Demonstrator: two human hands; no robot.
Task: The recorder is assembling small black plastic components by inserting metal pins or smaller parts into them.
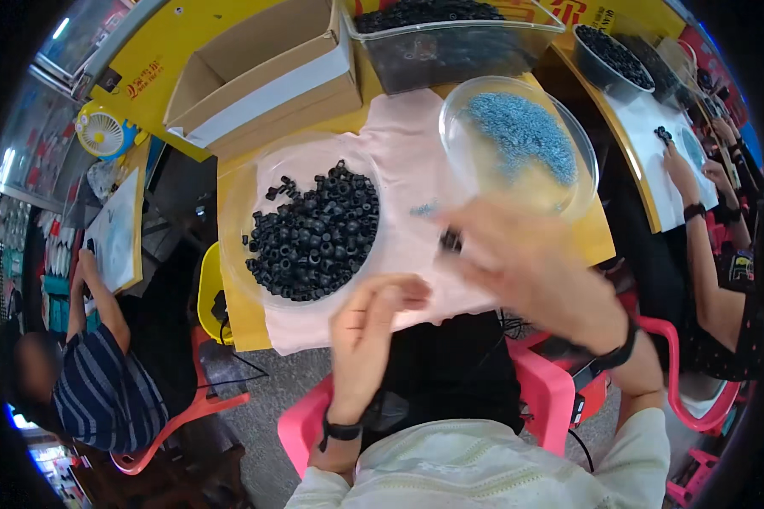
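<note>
Curling above the pink cloth's near side, left hand has fingertips drawn together; blur hides any contents. Right hand looks clamped on a small black part above the cloth; a weak pinch could drop it. Black cylindrical caps heaped in the clear round tray: a forearm bump could spill some. Loose silvery pins just beyond the right hand: a cloth snag could scatter them. Farther, clear tub of pins: knuckle clip on its rim could tip it.

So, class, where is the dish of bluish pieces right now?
In the head view, the dish of bluish pieces sits upper right of centre, between the clear tub and the person's right hand.
</note>
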